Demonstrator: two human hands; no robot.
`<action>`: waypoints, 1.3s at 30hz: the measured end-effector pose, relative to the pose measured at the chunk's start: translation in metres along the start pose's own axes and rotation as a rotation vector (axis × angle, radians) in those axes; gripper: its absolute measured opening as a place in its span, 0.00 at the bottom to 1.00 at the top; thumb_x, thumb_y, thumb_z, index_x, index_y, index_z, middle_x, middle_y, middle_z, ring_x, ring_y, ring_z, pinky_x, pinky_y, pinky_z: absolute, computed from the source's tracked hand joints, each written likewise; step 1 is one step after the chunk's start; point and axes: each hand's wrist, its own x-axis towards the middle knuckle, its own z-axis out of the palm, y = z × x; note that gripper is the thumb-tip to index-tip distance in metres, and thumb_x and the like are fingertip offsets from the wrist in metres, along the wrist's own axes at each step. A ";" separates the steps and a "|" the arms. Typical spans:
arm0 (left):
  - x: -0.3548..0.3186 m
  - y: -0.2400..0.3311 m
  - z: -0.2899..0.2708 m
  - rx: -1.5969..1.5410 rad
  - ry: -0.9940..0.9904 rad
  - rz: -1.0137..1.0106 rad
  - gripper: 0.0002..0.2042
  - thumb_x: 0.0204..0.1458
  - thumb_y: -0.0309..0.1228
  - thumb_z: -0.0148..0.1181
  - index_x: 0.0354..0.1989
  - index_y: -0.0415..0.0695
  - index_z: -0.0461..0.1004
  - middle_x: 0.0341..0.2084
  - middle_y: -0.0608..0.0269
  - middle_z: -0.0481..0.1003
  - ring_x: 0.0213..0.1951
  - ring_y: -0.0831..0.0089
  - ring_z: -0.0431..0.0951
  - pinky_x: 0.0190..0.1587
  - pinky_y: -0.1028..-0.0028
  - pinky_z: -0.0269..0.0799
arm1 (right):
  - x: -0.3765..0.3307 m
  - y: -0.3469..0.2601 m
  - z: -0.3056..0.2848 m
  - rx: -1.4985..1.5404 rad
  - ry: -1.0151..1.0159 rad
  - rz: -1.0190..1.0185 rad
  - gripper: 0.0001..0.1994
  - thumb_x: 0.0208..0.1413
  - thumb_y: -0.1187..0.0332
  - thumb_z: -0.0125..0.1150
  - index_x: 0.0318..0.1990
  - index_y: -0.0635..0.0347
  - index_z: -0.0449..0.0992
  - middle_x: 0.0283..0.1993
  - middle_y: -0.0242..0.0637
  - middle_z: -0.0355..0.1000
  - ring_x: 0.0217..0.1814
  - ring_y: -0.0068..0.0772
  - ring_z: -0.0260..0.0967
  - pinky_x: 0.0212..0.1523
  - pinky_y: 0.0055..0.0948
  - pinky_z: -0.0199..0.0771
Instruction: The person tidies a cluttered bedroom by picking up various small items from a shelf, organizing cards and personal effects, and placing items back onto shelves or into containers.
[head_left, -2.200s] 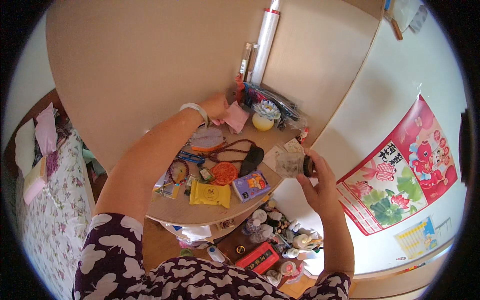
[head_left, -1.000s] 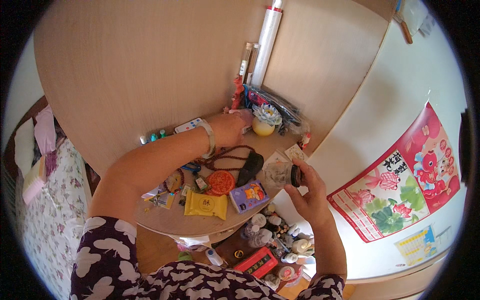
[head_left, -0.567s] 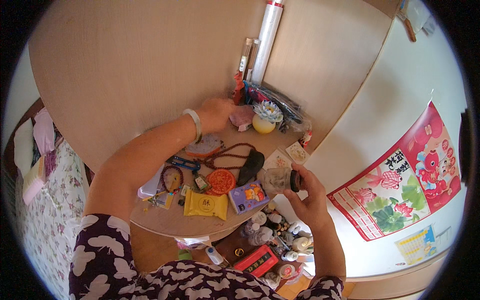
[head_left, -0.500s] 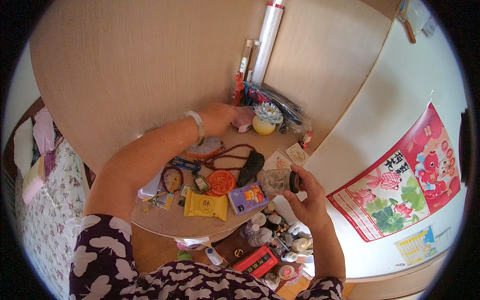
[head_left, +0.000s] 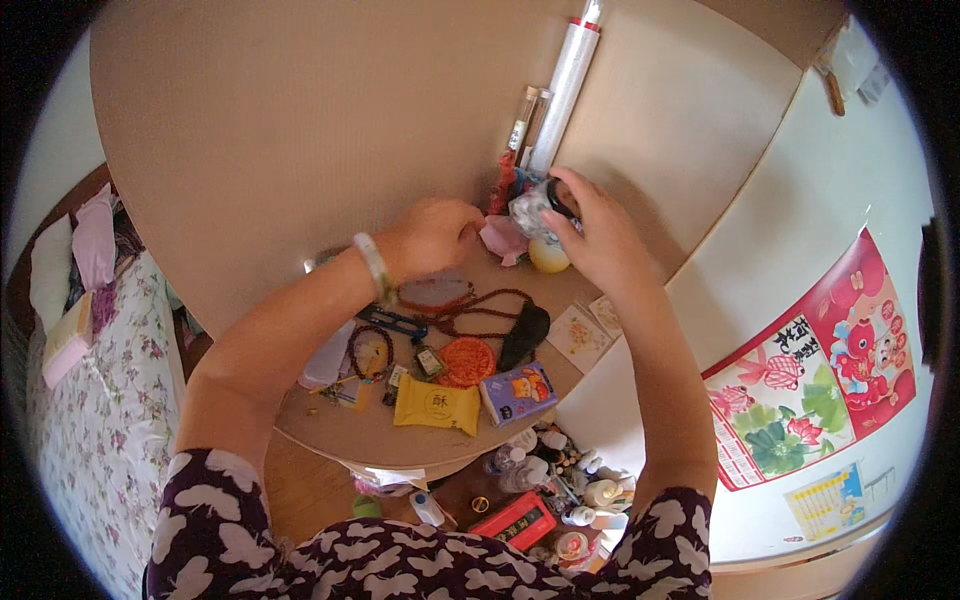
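My right hand [head_left: 603, 232] grips a clear glass jar [head_left: 533, 212] by its black lid. The jar is tilted in front of the flower-topped ornament with a round yellow base [head_left: 548, 257], hiding most of the flower. My left hand [head_left: 432, 238] has its fingers curled closed, the tips beside a small pink thing [head_left: 503, 241] on the corner table [head_left: 330, 435]. Whether those fingers pinch anything is hidden. Just behind the jar are a reddish figurine [head_left: 502, 185] and corked tubes [head_left: 522, 125].
Nearer on the table lie a yellow packet [head_left: 437, 404], a purple tissue pack [head_left: 518, 393], an orange-red round piece [head_left: 467, 361], a dark pouch [head_left: 524, 334] and cords. Several bottles [head_left: 523, 474] and a red box [head_left: 512, 521] stand below its edge. A calendar [head_left: 800, 385] hangs at right.
My right hand has carried the jar up and away from the table's front, to the flower ornament. My left hand has drawn back slightly from the pink thing. The view has shifted a little.
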 end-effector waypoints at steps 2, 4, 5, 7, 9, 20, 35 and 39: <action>-0.016 0.027 -0.027 -0.051 -0.090 -0.050 0.11 0.47 0.30 0.53 0.38 0.41 0.73 0.27 0.48 0.74 0.29 0.60 0.75 0.31 0.65 0.70 | 0.018 0.012 0.021 -0.151 -0.086 0.047 0.23 0.47 0.60 0.58 0.51 0.55 0.64 0.42 0.49 0.70 0.45 0.49 0.67 0.46 0.40 0.66; -0.038 0.035 -0.044 -0.087 -0.056 -0.032 0.11 0.46 0.31 0.54 0.37 0.40 0.73 0.28 0.49 0.74 0.30 0.56 0.75 0.34 0.64 0.70 | 0.028 0.030 0.044 -0.210 -0.106 0.059 0.23 0.47 0.58 0.58 0.50 0.56 0.65 0.41 0.48 0.70 0.44 0.49 0.67 0.46 0.42 0.66; -0.047 0.036 -0.055 -0.100 -0.040 -0.029 0.11 0.45 0.31 0.55 0.36 0.40 0.73 0.29 0.50 0.74 0.31 0.54 0.74 0.35 0.63 0.70 | 0.032 0.032 0.051 -0.234 -0.116 0.062 0.23 0.47 0.57 0.57 0.50 0.56 0.66 0.41 0.47 0.71 0.44 0.50 0.68 0.46 0.43 0.66; -0.061 0.046 -0.083 -0.066 -0.095 -0.067 0.12 0.47 0.31 0.55 0.39 0.41 0.72 0.28 0.52 0.74 0.28 0.62 0.75 0.31 0.67 0.70 | 0.037 0.031 0.056 -0.284 -0.227 0.132 0.22 0.50 0.57 0.55 0.51 0.57 0.65 0.44 0.48 0.70 0.47 0.47 0.66 0.48 0.40 0.65; -0.073 0.044 -0.097 -0.062 -0.111 -0.102 0.12 0.48 0.30 0.55 0.41 0.41 0.71 0.27 0.55 0.74 0.26 0.68 0.74 0.28 0.70 0.70 | 0.043 0.027 0.061 -0.357 -0.295 0.176 0.22 0.50 0.57 0.54 0.51 0.58 0.65 0.44 0.48 0.70 0.49 0.46 0.66 0.48 0.39 0.65; -0.104 0.003 -0.126 -0.412 0.068 -0.157 0.08 0.52 0.27 0.54 0.39 0.38 0.71 0.29 0.64 0.74 0.31 0.80 0.72 0.35 0.79 0.70 | 0.058 0.040 0.089 -0.658 -0.405 0.136 0.14 0.48 0.60 0.55 0.36 0.61 0.72 0.37 0.48 0.71 0.41 0.50 0.68 0.41 0.44 0.66; -0.448 0.004 -0.068 -0.443 0.559 -1.017 0.09 0.53 0.26 0.52 0.40 0.35 0.70 0.29 0.62 0.74 0.32 0.77 0.73 0.38 0.77 0.71 | -0.007 0.002 0.052 -0.434 -0.113 -0.108 0.20 0.54 0.61 0.52 0.52 0.60 0.66 0.52 0.43 0.65 0.55 0.36 0.61 0.55 0.29 0.58; -0.601 0.060 -0.039 -0.311 0.436 -1.369 0.10 0.50 0.24 0.52 0.41 0.35 0.70 0.28 0.64 0.74 0.29 0.80 0.71 0.34 0.80 0.69 | -0.123 -0.077 0.005 -0.047 -0.078 -0.252 0.18 0.56 0.63 0.48 0.47 0.68 0.69 0.49 0.41 0.68 0.50 0.33 0.65 0.51 0.29 0.63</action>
